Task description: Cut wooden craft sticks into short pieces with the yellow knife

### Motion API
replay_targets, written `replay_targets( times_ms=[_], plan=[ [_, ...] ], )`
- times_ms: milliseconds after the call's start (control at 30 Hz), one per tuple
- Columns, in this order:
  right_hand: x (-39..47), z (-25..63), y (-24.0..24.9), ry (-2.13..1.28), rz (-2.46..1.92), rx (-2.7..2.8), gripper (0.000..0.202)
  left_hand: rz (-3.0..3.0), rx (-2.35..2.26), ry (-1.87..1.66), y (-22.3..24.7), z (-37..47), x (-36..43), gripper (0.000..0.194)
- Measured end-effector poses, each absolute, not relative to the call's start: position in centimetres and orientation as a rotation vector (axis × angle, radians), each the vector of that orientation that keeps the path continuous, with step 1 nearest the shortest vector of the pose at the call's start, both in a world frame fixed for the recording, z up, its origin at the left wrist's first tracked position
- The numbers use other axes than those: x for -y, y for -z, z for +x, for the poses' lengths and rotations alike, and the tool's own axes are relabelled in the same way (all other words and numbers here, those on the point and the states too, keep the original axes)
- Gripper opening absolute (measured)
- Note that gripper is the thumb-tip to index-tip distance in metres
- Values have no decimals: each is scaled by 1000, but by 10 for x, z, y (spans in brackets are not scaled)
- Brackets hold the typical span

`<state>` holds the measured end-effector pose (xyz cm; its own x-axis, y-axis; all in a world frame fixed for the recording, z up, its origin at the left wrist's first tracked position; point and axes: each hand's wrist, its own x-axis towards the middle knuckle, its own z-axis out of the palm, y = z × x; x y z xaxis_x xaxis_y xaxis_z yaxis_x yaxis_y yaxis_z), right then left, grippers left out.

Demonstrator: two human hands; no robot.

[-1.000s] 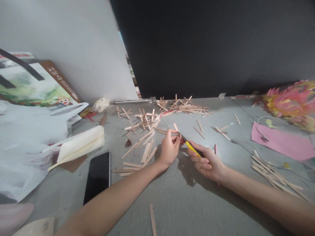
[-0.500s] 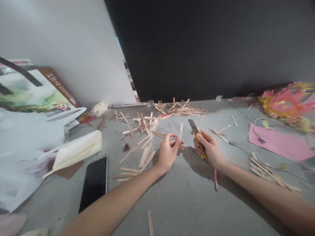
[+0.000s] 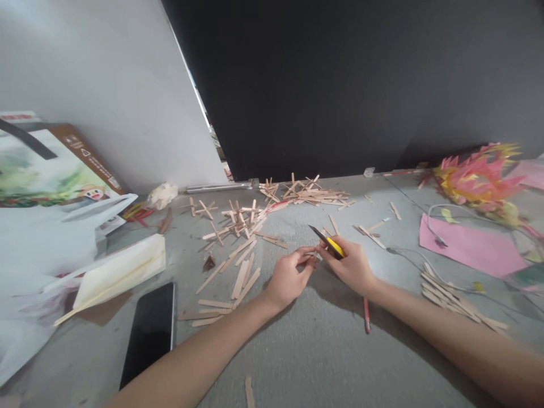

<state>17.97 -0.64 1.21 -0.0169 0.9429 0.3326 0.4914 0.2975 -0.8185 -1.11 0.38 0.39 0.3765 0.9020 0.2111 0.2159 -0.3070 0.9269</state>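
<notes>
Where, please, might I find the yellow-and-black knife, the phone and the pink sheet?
Yellow-and-black knife (image 3: 335,247): head view, on its yellow handle.
Phone (image 3: 149,328): head view, on its dark screen.
Pink sheet (image 3: 471,249): head view, mid-surface.

The yellow-and-black utility knife (image 3: 335,247) slants in the right hand (image 3: 352,266), its dark tip pointing forward and left. The left hand (image 3: 287,277) pinches a thin wooden piece (image 3: 316,254), mostly hidden.

Forearms (image 3: 429,323) angled inward, left hand (image 3: 289,276) beside right hand (image 3: 352,265), fingers (image 3: 302,251) curled
</notes>
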Motion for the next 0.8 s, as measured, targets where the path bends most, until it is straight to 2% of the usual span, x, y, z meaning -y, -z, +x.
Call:
replay_targets(
  times_ms=[800],
  plan=[
    [8, 176, -4, -429, -1282, 1862, 14, 2179, -1097, -946, 5, -11, -1, 23]
  ],
)
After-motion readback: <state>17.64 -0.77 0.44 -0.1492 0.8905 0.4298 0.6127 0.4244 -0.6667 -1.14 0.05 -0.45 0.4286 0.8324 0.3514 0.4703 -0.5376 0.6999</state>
